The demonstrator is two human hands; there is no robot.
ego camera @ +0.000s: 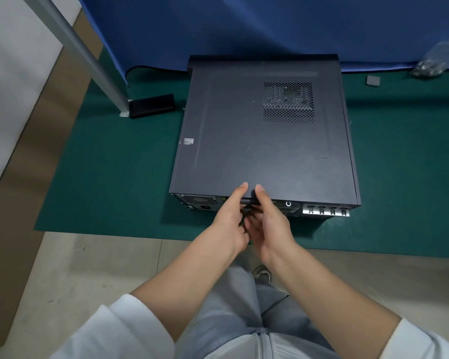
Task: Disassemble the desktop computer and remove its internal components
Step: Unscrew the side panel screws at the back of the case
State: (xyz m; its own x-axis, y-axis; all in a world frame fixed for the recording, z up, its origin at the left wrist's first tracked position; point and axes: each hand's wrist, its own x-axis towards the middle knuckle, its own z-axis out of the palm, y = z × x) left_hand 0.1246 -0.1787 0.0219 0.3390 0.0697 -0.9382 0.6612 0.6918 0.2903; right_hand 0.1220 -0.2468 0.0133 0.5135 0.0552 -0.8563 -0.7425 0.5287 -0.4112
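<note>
Far to the left of the hands and beyond them, a grey metal leg (88,58) comes down at a slant onto the green mat (109,177). Just to the right of its foot lies a black block (152,105), flat on the mat and apart from the computer.

The computer (265,136) lies on its side on the mat, directly beyond both hands, with its dark side panel facing up. Its rear face is turned toward the person. On the panel, up and to the right of the hands, there is a square vent (288,102) of small holes. A small sticker (188,141) sits near the panel's left edge, up and to the left of the hands.

The left hand (230,216) is at the near edge of the panel, thumb laid on top of the edge, the other fingers curled under it at the rear face. The right hand (268,221) is just beside it, almost touching, with the thumb also on top of the edge and the fingers curled below. Both hands seem to grip the same dark lip or handle at the rear edge; what exactly the fingers hold underneath is hidden.

To the right of the hands, on the rear face, are silver slot covers (326,210) in a row. Far beyond and to the right, a small grey square (373,80) lies on the mat, and near it a clear bag (436,62) with small dark parts rests against the blue cloth (270,24).
</note>
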